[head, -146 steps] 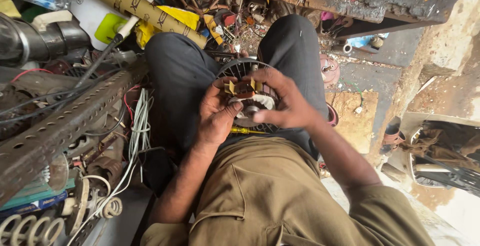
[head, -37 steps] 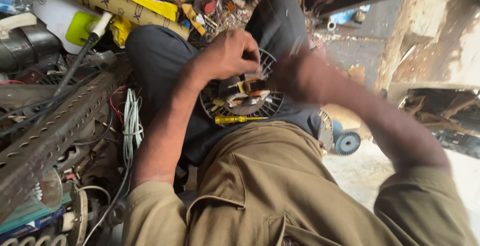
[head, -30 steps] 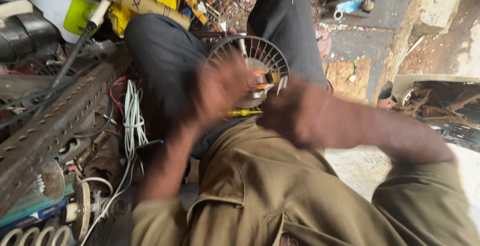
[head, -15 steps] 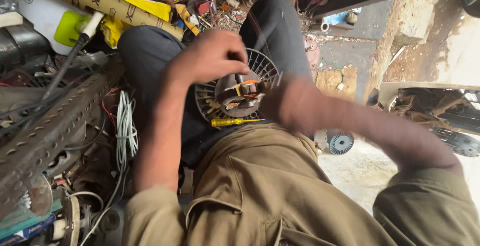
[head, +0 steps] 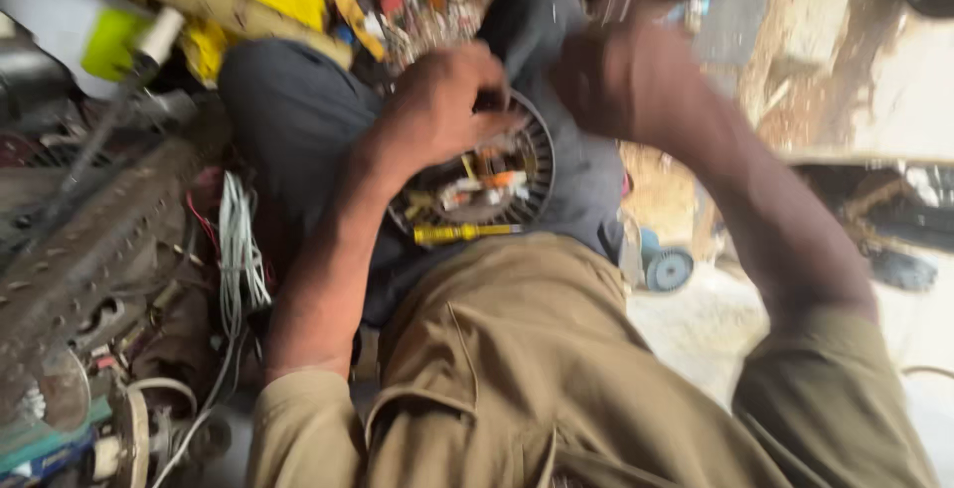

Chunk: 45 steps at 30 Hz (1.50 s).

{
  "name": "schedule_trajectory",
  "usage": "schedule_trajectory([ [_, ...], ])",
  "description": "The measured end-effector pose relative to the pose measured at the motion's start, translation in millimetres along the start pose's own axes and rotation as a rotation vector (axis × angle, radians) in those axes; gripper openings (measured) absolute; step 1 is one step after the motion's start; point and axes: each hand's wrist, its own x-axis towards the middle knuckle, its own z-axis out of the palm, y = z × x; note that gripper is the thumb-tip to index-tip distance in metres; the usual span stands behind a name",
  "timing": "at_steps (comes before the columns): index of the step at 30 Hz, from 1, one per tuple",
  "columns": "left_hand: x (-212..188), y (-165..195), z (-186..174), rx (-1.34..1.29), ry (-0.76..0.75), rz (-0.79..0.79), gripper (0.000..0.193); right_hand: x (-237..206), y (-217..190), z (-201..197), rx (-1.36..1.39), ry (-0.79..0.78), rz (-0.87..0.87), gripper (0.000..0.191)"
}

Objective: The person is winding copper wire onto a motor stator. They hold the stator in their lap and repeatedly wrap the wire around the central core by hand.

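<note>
While the whole view is smeared with motion blur, the person sits with a round, dark metal motor core ringed with thin slotted fins [head: 487,182] resting on the lap, on the dark grey trousers [head: 298,130], just above the hem of the khaki shirt [head: 517,369]. On the core's face sit small yellow, white and orange parts, too blurred to tell apart. The left hand [head: 442,100] lies over the upper left rim of the core, fingers curled down onto it and grasping that edge. The right hand [head: 621,76] is raised near the core's upper right rim, loosely bunched; it is badly blurred, and I cannot tell whether it holds anything or touches the core. A yellow-handled screwdriver [head: 465,234] lies flat across the lap, touching the core's lower edge, free of both hands. Left of the lap hangs a bundle of white wires [head: 237,249] beside a long perforated rusty metal bar [head: 89,249]. Beyond the knees lies a heap of mixed clutter with yellow plastic pieces [head: 273,1]. On the floor to the right of the lap, a small blue-grey round disc [head: 669,269] sits near the shirt's edge
</note>
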Motion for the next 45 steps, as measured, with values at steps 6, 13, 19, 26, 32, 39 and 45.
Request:
schedule_trajectory([
  [6, -32.7, 36.4, -11.8, -0.147, 0.159, -0.102, 0.013, -20.5, -50.1, -18.2, 0.572, -0.044, -0.6, 0.024],
  [13, -103.3, 22.1, 44.6, -0.183, 0.494, -0.134, 0.017, 36.3, -9.8, 25.0, 0.439, 0.121, -0.264, 0.011],
  [19, 11.0, 0.9, -11.0, -0.007, -0.352, -0.165, 0.023, 5.2, -12.2, -4.9, 0.329, -0.023, -0.3, 0.006],
  [26, -84.3, 59.4, 20.4, 0.239, 0.114, 0.169, 0.012, 0.7, -34.7, -12.4, 0.553, 0.017, -0.539, 0.009],
  [32, -77.6, 12.3, 36.8, -0.446, 0.52, -0.151, 0.018, 35.1, 8.2, 13.0, 0.403, 0.144, -0.134, 0.012],
  [39, 15.9, 42.0, -30.4, -0.053, -0.126, -0.2, 0.015, -22.1, -39.4, -4.2, 0.147, -0.56, -0.495, 0.007],
  [45, -108.7, 48.2, 37.0, 0.241, 0.201, 0.135, 0.015, 29.2, -7.6, 4.5, 0.57, 0.07, -0.583, 0.026],
])
